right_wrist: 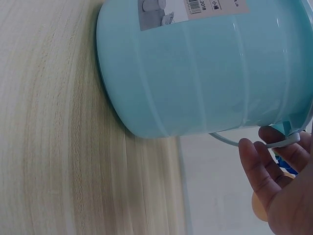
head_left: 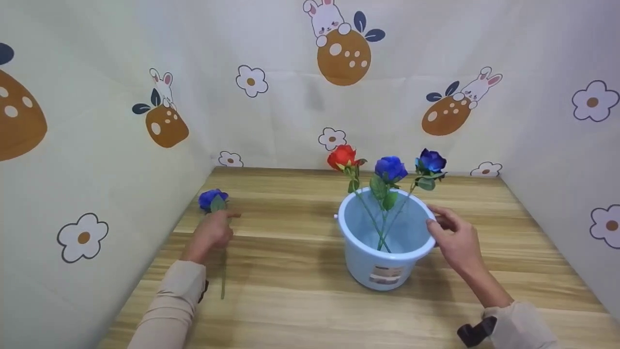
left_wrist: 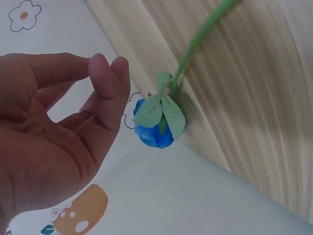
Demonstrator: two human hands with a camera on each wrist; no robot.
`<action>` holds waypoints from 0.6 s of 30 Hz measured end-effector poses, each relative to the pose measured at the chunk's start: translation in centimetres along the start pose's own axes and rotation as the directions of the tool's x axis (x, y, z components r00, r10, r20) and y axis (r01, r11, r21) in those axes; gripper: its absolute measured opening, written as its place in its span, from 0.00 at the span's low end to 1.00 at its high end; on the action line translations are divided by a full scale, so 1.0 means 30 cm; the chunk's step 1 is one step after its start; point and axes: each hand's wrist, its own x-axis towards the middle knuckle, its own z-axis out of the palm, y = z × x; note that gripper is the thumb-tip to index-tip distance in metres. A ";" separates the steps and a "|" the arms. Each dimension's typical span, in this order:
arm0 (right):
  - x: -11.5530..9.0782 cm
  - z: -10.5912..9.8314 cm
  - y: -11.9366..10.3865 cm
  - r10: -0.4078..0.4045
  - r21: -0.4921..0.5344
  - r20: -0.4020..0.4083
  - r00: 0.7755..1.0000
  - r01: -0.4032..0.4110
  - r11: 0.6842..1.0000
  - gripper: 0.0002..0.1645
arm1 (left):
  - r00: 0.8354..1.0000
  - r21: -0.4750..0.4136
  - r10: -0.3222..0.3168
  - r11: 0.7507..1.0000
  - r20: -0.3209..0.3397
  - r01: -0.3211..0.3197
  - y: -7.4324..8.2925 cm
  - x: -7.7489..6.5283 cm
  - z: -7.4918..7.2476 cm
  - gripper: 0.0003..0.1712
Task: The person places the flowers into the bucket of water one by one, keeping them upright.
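Observation:
On the left of the table a blue artificial rose (head_left: 211, 199) lies with its green stem toward me. My left hand (head_left: 213, 230) hovers over its upper stem, overlapping it in the head view. The left wrist view has the bent fingers (left_wrist: 110, 81) beside the blue bloom (left_wrist: 155, 134), holding nothing. My right hand (head_left: 455, 238) grips the light blue bucket (head_left: 356, 261) at its right rim, thumb on top and fingers outside by the handle (right_wrist: 281, 143). Inside the bucket stand a red rose (head_left: 343, 157), a blue rose (head_left: 390, 168) and a darker blue rose (head_left: 431, 161), stems crossing.
A wooden-patterned table (head_left: 286, 291) carries everything. Pale cloth walls (head_left: 281, 116) printed with rabbits and flowers enclose it at the back and both sides. The bucket bears a paper label (head_left: 386, 274) on its front.

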 end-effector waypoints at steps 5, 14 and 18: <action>-0.004 0.000 0.000 -0.002 -0.016 0.004 1.000 0.002 1.000 0.25 | 1.000 0.047 -0.015 0.999 0.013 0.014 -0.029 -0.002 0.011 0.33; -0.006 -0.003 -0.003 0.001 -0.015 0.013 1.000 -0.001 1.000 0.26 | 0.997 0.132 -0.059 0.990 0.058 0.051 -0.038 -0.026 0.033 0.24; -0.004 -0.001 -0.003 -0.002 -0.010 0.002 1.000 0.002 1.000 0.25 | 0.995 0.132 -0.069 0.989 0.073 0.059 -0.046 -0.028 0.042 0.26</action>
